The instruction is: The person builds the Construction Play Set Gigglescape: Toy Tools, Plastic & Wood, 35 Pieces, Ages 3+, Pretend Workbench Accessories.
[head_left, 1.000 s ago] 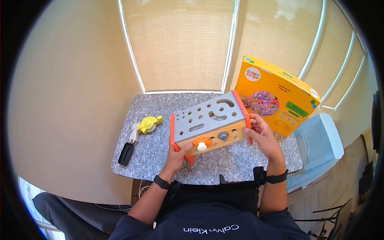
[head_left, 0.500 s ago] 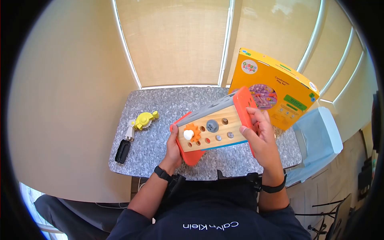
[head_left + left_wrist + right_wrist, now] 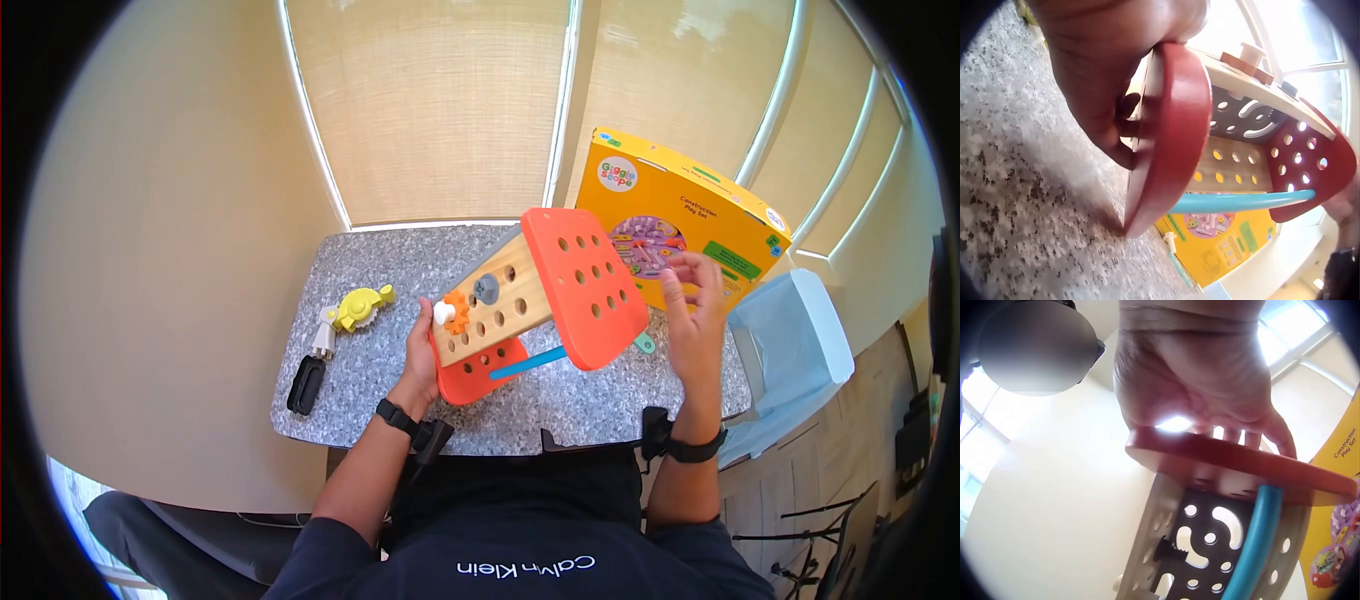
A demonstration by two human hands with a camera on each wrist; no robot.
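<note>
Left grip (image 3: pixel 420 362): one workbench (image 3: pixel 500 318) | two red panels (image 3: pixel 578 325) | one blue rod (image 3: pixel 530 363)

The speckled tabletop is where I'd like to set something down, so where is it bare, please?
The tabletop is bare between the lime toy and the tilted bench, and along the front edge between left hand and right hand. It is crowded at left, with grey and black pieces beside that toy, and back right, by the yellow box.

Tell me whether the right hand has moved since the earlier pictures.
Yes, the right hand has moved rightward against the yellow box, closer to its green label.
</note>
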